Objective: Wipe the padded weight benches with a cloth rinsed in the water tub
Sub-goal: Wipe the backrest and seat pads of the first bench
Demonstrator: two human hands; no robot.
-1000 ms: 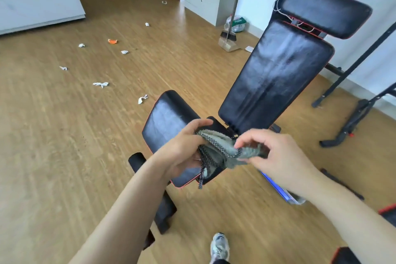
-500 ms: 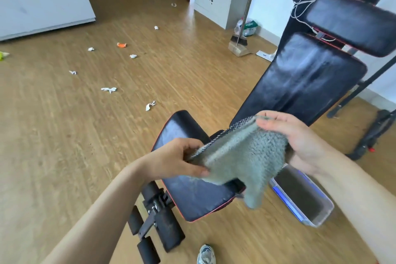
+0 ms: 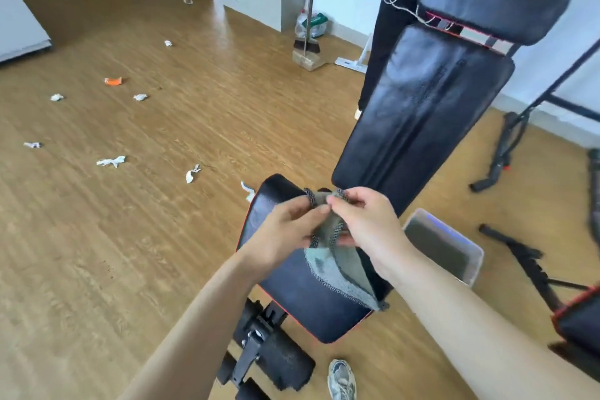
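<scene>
Closing in from the wide spread of half a second ago, both hands are now meeting at the top edge of the cloth (image 3: 337,266), so I am doubling it over. That reads to me as making a wiping pad, with the wiping itself not yet begun. Left hand (image 3: 285,227) is pinching the edge between thumb and curled fingers, wrist lifted over the seat (image 3: 292,299). Folded cloth is hanging down over the seat; whether it is touching, I cannot tell. Right hand (image 3: 367,224) is pinching the same edge, fingertips nearly touching the left's. Tub (image 3: 444,247) is sitting just beside the seat, below the backrest (image 3: 422,114).
</scene>
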